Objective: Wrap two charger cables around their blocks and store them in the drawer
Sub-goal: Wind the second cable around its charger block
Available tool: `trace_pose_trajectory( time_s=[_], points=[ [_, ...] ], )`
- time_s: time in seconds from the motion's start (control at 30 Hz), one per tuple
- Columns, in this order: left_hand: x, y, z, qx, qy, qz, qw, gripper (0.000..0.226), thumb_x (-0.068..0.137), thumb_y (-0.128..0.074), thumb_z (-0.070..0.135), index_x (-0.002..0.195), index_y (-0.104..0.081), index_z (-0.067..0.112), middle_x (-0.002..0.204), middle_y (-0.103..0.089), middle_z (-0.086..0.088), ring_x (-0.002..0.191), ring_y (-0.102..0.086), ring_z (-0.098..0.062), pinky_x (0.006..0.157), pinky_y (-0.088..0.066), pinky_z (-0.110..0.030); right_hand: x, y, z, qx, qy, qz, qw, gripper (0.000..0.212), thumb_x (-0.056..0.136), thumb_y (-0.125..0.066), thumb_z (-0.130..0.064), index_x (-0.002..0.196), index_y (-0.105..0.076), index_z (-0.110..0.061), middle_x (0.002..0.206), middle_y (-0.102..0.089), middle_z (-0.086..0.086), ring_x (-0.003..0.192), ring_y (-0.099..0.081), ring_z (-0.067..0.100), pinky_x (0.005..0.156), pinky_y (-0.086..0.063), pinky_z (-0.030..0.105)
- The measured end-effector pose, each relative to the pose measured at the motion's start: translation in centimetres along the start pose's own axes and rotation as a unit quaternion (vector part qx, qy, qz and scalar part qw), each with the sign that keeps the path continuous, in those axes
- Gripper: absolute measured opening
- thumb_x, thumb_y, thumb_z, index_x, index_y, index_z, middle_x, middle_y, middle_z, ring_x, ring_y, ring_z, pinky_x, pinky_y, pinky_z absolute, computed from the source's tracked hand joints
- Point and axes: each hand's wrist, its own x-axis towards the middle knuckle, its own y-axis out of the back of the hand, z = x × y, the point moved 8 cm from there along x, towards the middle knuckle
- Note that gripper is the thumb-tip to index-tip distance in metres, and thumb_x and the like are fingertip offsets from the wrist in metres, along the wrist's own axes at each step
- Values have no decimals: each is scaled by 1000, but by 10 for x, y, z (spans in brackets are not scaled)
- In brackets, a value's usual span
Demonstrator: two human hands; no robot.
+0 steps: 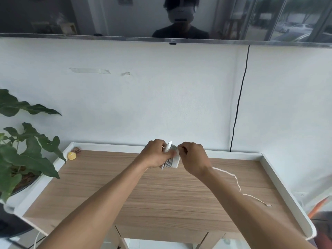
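Note:
A white charger block [175, 161] with white cable coiled around it is held up over the far middle of the wooden table top [161, 194]. My left hand [155, 155] grips the block and its coils from the left, and its thumb lies across the coils. My right hand [195, 158] pinches the cable at the block's upper right corner. A second white cable [237, 184] lies loose on the table to the right, its plug end [269, 205] near the right rim. Its block is hidden. No drawer front shows clearly.
The table has a raised white rim [280, 178]. A small yellow object [72, 156] sits at the back left corner. A leafy potted plant [23, 150] stands left of the table. A black cord [239, 105] hangs down the wall from a screen [161, 17] above.

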Motion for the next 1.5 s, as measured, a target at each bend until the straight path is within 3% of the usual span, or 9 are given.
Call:
trace_pose_trajectory(
  time_s=[0.1, 0.2, 0.4, 0.53, 0.7, 1.07, 1.23, 1.33, 1.5],
  points=[
    [1, 1, 2, 81, -14, 20, 996, 42, 79, -67, 52, 97, -62, 14, 86, -66, -3, 74, -66, -22, 62, -51, -34, 2, -3, 19, 117, -103, 14, 988, 31, 92, -47, -13, 69, -59, 4, 58, -44, 5, 55, -32, 18, 48, -28, 28],
    [6, 2, 1, 64, -3, 39, 997, 42, 80, -66, 51, 89, -61, 10, 81, -67, -7, 72, -67, -27, 59, -50, -35, -3, -2, 11, 134, -85, 36, 987, 35, 93, -48, -12, 60, -51, -2, 52, -38, 0, 49, -28, 16, 44, -25, 23],
    [7, -5, -2, -236, 64, -16, 969, 30, 89, -69, 30, 92, -65, 0, 82, -69, -11, 62, -69, -20, 56, -59, -35, -15, 5, -8, 145, 32, 86, 985, 23, 94, -49, -11, 93, -71, -14, 55, -49, -5, 49, -37, 10, 48, -31, 18],
    [4, -5, 3, -313, 80, -29, 946, 28, 90, -67, 28, 96, -65, 0, 81, -70, -10, 61, -71, -16, 53, -57, -30, -22, 9, -11, 148, 60, 105, 982, 26, 94, -51, -10, 111, -70, -17, 57, -48, -15, 53, -47, 6, 49, -33, 12],
    [5, -4, -2, -314, 94, -20, 944, 28, 88, -69, 29, 94, -65, 2, 83, -71, -13, 64, -70, -20, 54, -56, -30, -30, 1, -10, 142, 93, 104, 980, 23, 93, -52, -8, 105, -70, -15, 63, -60, 5, 54, -45, 18, 54, -41, 32],
    [5, -6, 5, -308, 82, -27, 947, 28, 83, -75, 25, 95, -69, 1, 79, -71, -13, 58, -68, -16, 52, -55, -28, -37, -1, -6, 97, 125, 116, 981, 22, 92, -53, -10, 106, -69, -15, 64, -55, 3, 55, -46, 20, 53, -41, 37],
    [6, -6, 7, -328, 72, -4, 942, 21, 86, -72, 20, 92, -68, 0, 76, -70, -13, 57, -69, -16, 49, -54, -26, -44, -2, 4, 146, 104, 120, 976, 21, 94, -54, -10, 106, -69, -18, 60, -52, -10, 52, -45, 11, 50, -37, 20],
    [7, -2, 3, -351, 71, 4, 934, 27, 86, -71, 22, 98, -68, -3, 80, -71, -14, 61, -69, -17, 53, -57, -31, -50, -9, 26, 199, 56, 111, 972, 14, 94, -57, -16, 89, -68, -21, 60, -58, -3, 51, -45, 7, 51, -38, 24],
    [0, -8, 26, -333, -1, -62, 941, 16, 88, -68, 21, 93, -68, 6, 72, -71, -4, 64, -69, -16, 56, -55, -29, -44, -7, 42, 227, 0, 100, 969, 11, 92, -60, -27, 87, -69, -25, 63, -63, -3, 48, -47, 4, 49, -36, 16]
  ],
)
